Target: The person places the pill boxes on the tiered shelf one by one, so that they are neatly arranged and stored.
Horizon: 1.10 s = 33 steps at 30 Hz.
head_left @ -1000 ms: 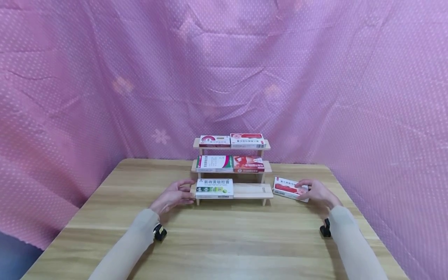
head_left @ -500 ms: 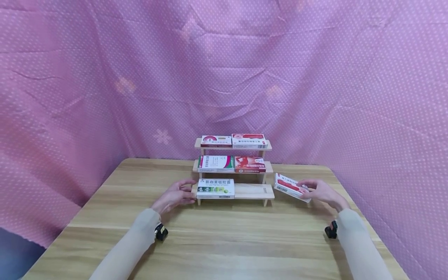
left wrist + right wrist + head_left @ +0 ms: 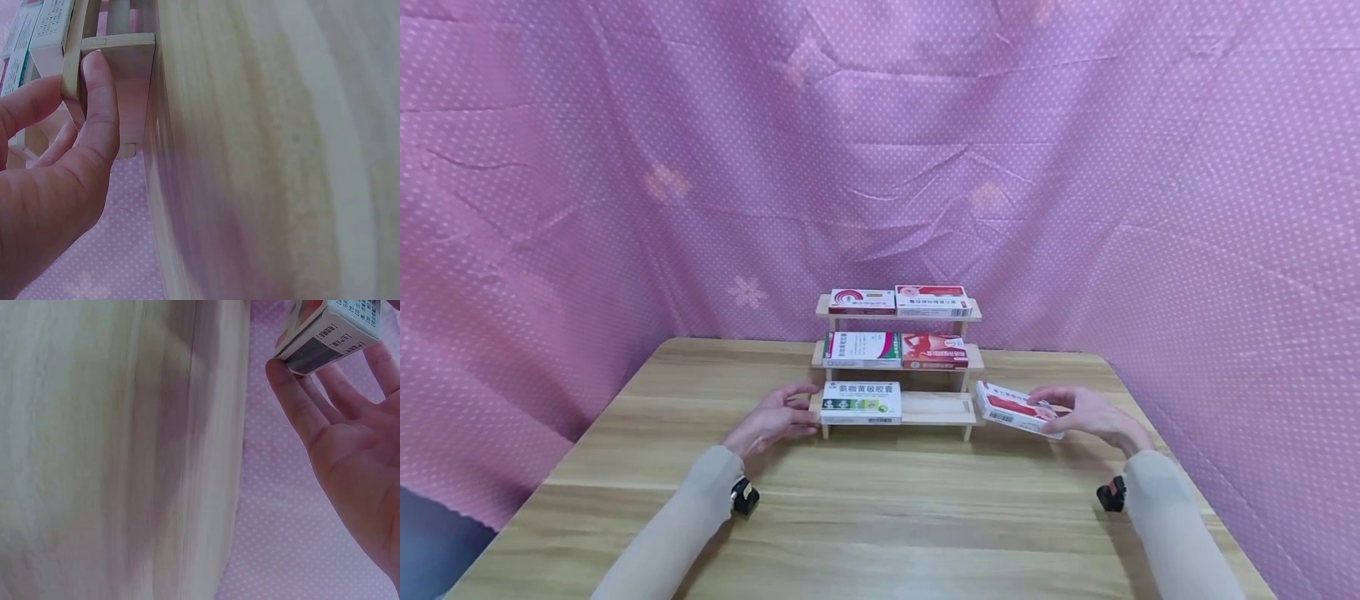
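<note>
A three-step wooden display rack [image 3: 936, 408] stands on the table. My left hand [image 3: 775, 419] pinches the left end of its lowest step; in the left wrist view, the thumb and fingers [image 3: 100, 100] lie on either side of the board [image 3: 74, 69]. With the fingertips of my right hand [image 3: 1090, 417] I grip a red-and-white medicine box [image 3: 1011, 408] by its right end. The box's left end is at the right end of the lowest step; whether they touch, I cannot tell. A white-and-green medicine box [image 3: 861, 403] lies on that step's left half.
Two medicine boxes, one white and green [image 3: 862, 348] and one red [image 3: 934, 350], lie on the middle step. The top step bears two red-and-white boxes [image 3: 861, 300]. A pink dotted curtain [image 3: 880, 167] hangs behind the wooden table [image 3: 895, 517].
My right hand has raised the red-and-white medicine box off the table and brought it left to the lowest step's end. The left hand stays on the rack.
</note>
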Each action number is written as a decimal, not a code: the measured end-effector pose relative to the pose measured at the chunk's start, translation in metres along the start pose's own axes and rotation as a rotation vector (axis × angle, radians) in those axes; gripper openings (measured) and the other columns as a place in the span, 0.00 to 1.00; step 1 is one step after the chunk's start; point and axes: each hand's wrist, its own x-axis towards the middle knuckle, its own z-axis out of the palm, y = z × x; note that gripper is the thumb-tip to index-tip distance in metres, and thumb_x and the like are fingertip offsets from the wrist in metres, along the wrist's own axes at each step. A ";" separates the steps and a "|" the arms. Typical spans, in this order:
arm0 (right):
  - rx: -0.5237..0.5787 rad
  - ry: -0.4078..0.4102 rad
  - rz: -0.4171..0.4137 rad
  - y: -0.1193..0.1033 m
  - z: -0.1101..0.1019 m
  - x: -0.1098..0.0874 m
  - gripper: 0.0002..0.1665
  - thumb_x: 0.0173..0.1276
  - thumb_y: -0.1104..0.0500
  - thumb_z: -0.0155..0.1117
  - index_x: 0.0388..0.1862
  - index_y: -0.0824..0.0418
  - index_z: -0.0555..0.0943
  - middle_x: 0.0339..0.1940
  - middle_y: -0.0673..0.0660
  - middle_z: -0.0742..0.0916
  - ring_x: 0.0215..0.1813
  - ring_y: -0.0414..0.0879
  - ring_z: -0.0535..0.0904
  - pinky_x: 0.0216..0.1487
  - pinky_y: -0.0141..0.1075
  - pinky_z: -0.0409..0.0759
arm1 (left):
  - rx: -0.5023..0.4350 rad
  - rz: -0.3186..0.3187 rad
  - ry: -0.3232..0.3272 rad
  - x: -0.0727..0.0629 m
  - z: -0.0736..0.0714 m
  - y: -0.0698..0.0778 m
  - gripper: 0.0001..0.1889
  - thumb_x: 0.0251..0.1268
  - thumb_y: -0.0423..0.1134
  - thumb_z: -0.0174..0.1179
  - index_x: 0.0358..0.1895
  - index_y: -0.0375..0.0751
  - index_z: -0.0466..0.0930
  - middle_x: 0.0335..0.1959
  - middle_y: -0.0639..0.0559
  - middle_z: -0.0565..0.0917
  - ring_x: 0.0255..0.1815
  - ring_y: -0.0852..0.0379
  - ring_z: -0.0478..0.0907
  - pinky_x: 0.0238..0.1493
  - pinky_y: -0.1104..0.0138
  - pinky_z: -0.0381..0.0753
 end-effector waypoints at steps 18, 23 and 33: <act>-0.081 0.043 -0.042 -0.019 0.027 0.019 0.36 0.54 0.52 0.77 0.63 0.54 0.79 0.67 0.61 0.78 0.59 0.55 0.74 0.56 0.38 0.73 | -0.002 0.006 -0.006 0.001 0.000 -0.002 0.36 0.60 0.19 0.55 0.73 0.34 0.57 0.54 0.34 0.75 0.43 0.48 0.83 0.55 0.56 0.85; -0.067 0.050 -0.058 -0.025 0.038 0.025 0.39 0.52 0.53 0.78 0.65 0.55 0.77 0.66 0.62 0.78 0.55 0.54 0.77 0.54 0.37 0.75 | -0.006 0.014 -0.013 0.002 -0.001 -0.003 0.36 0.59 0.18 0.55 0.73 0.33 0.56 0.53 0.35 0.76 0.43 0.49 0.83 0.54 0.56 0.85; -0.121 0.065 -0.121 -0.037 0.054 0.034 0.36 0.51 0.49 0.79 0.61 0.53 0.80 0.68 0.57 0.78 0.66 0.58 0.72 0.66 0.56 0.71 | -0.012 0.009 -0.012 0.001 -0.001 -0.001 0.37 0.59 0.18 0.55 0.73 0.33 0.55 0.53 0.35 0.76 0.41 0.50 0.83 0.54 0.56 0.85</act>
